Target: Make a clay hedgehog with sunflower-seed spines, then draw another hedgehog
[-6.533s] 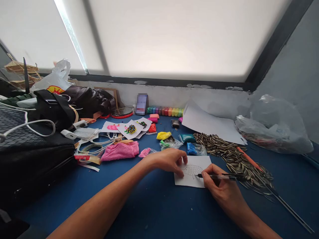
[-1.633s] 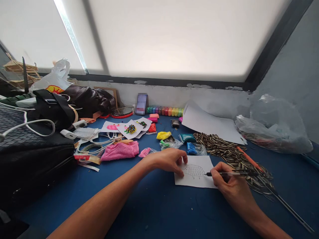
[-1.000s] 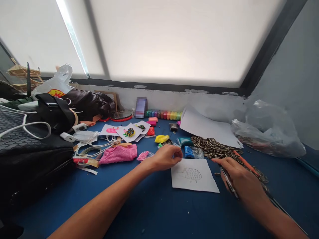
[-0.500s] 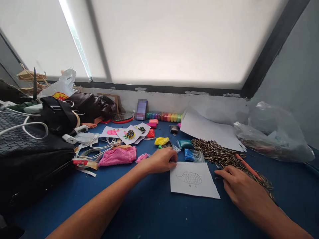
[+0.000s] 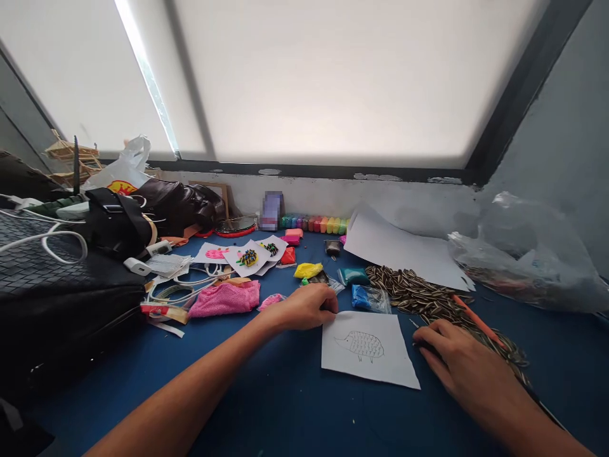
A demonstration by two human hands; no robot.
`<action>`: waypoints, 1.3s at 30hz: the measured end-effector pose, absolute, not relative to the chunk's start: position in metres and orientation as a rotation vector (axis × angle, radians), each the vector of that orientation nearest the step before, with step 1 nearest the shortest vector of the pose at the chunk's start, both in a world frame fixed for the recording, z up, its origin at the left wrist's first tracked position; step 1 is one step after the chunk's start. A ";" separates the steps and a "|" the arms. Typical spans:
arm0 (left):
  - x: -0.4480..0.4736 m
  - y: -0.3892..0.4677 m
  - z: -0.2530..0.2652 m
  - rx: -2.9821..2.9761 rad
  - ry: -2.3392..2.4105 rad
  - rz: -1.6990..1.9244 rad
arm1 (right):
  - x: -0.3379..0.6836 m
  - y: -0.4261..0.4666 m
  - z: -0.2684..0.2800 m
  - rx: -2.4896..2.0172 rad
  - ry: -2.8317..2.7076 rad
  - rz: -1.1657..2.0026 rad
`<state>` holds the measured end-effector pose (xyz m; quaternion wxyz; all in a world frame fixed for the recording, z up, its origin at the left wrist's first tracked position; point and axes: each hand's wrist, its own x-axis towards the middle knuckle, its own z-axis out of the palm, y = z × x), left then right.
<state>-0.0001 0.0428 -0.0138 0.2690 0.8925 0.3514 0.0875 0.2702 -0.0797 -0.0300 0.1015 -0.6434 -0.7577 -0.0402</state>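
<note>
A white sheet of paper (image 5: 342, 362) with a line drawing of a hedgehog lies on the blue tabletop. At its upper left corner, my left hand (image 5: 311, 306) has thumb and fingers closed on the edge. To the right of the sheet, my right hand (image 5: 457, 355) is curled around a thin pen (image 5: 413, 323); only its pale tip shows past the fingers. A heap of striped sunflower seeds (image 5: 409, 289) spreads just beyond that hand, with an orange stick-like tool (image 5: 478, 319) lying on it. Blue clay in a clear bag (image 5: 366, 297) sits behind the sheet.
Yellow clay (image 5: 308, 271) and a teal packet (image 5: 353, 276) lie behind my left hand. Decorated cards (image 5: 248, 255), a pink cloth (image 5: 224, 298) and white cables are at left, beside a black bag (image 5: 71, 311). Large white sheets (image 5: 399, 247) and a plastic bag (image 5: 528, 266) stand at the back right.
The sheet has turned slightly and its lower edge has come a little nearer. My right hand has shifted slightly, and the pen tip shows more clearly. My left hand stays at the corner.
</note>
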 end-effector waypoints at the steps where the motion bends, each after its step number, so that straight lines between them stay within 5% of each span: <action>1: 0.000 0.042 -0.014 2.409 0.938 0.236 | 0.270 -0.080 -0.031 -1.890 -2.233 -0.131; 15: 0.013 0.021 -0.017 2.389 0.962 0.439 | 0.268 -0.076 -0.029 -1.676 -2.132 -0.721; 30: -0.002 0.051 -0.009 2.336 1.231 0.699 | 0.224 -0.086 -0.048 -1.471 -2.386 -0.614; 39: -0.024 0.058 -0.011 2.466 1.220 0.432 | 0.222 -0.088 -0.045 -1.416 -2.438 -0.684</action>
